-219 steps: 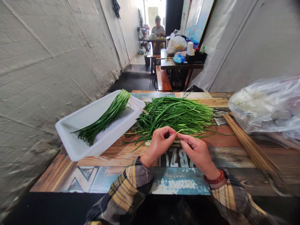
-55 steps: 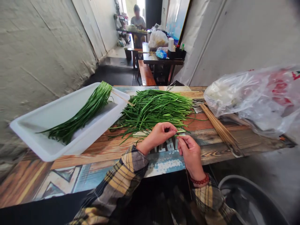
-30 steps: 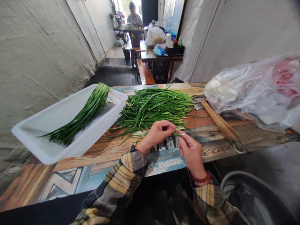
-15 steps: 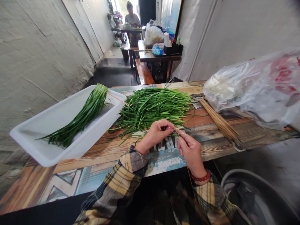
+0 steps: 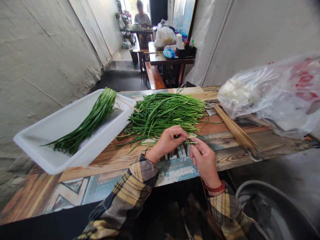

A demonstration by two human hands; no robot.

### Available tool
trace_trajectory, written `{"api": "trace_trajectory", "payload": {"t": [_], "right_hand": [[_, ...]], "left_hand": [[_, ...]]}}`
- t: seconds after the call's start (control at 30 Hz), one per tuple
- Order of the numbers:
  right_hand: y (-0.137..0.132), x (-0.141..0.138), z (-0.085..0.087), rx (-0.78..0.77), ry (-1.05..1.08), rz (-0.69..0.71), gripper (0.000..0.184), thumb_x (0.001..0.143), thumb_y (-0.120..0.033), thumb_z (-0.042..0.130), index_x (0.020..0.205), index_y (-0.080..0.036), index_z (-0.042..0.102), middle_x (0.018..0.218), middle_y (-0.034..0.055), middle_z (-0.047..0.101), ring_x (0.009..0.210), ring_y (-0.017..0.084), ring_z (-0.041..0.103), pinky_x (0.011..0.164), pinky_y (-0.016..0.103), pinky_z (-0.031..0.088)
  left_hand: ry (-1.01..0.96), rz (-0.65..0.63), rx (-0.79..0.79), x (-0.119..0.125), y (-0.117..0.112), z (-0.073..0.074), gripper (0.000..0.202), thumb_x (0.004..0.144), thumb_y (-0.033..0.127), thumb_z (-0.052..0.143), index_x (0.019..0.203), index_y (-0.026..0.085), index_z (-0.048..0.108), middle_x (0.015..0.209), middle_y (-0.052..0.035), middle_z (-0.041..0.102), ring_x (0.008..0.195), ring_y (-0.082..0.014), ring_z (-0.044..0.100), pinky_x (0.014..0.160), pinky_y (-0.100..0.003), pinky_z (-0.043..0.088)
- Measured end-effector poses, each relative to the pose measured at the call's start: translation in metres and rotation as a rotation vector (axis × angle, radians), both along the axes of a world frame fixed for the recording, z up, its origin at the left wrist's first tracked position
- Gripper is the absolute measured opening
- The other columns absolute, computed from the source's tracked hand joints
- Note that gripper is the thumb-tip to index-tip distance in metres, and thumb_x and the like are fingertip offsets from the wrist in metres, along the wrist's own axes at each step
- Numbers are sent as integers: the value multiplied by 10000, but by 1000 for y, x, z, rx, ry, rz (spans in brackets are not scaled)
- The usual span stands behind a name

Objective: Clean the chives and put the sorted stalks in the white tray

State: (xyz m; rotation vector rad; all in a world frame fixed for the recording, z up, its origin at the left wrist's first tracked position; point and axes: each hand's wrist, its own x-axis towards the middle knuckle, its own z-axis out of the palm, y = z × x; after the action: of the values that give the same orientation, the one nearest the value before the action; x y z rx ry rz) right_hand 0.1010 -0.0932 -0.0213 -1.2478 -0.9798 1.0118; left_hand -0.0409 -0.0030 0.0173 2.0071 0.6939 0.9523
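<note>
The left hand (image 5: 169, 140) had its thumb and forefinger pinched together on a few green stalks (image 5: 192, 143), their pale ends poking out to the right. The right hand (image 5: 205, 163) met it there, its fingers closed on a thin stick (image 5: 203, 186) that ran down past the wrist. Just beyond, a heap of greens (image 5: 170, 111) covered the middle of the surface (image 5: 105, 166). A white tray (image 5: 32, 150) crowded its left side, holding a bundle (image 5: 87, 126); to the right lay a sheaf of sticks (image 5: 235, 131), a plastic bag (image 5: 270, 95) bulging against its far end. A grey basin (image 5: 253, 182) sat lower, at right. The heap's long axis ran left to right, pale ends right; the bundle slanted, dark tips near left, pale ends far right.
</note>
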Motion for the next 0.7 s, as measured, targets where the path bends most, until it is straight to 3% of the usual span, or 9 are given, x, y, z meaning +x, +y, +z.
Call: {"api": "trace_trajectory", "payload": {"t": [0.13, 0.33, 0.7], "right_hand": [[0, -1, 6, 9, 69, 49, 533, 828, -308, 581, 1335, -198, 461, 531, -94, 500, 348, 43, 325, 335, 168, 248], [1, 0, 6, 42, 85, 52, 366, 822, -306, 588, 1168, -204, 527, 498, -91, 477, 329, 53, 316, 315, 187, 202], [3, 0, 4, 46, 102, 47, 213, 826, -304, 591, 1004, -237, 497, 507, -108, 468, 344, 49, 314, 332, 158, 218]], "left_hand": [[1, 5, 8, 0, 0, 0, 142, 825, 197, 577, 740, 140, 676, 769, -49, 631, 750, -133, 565, 720, -246, 440], [-15, -8, -8, 2, -2, 1, 138, 815, 186, 583, 717, 140, 669, 755, -46, 629, 735, -129, 565, 704, -241, 438], [27, -53, -102, 4, -9, 5, 107, 791, 163, 577, 768, 123, 674, 759, -41, 637, 725, -125, 563, 687, -226, 447]]}}
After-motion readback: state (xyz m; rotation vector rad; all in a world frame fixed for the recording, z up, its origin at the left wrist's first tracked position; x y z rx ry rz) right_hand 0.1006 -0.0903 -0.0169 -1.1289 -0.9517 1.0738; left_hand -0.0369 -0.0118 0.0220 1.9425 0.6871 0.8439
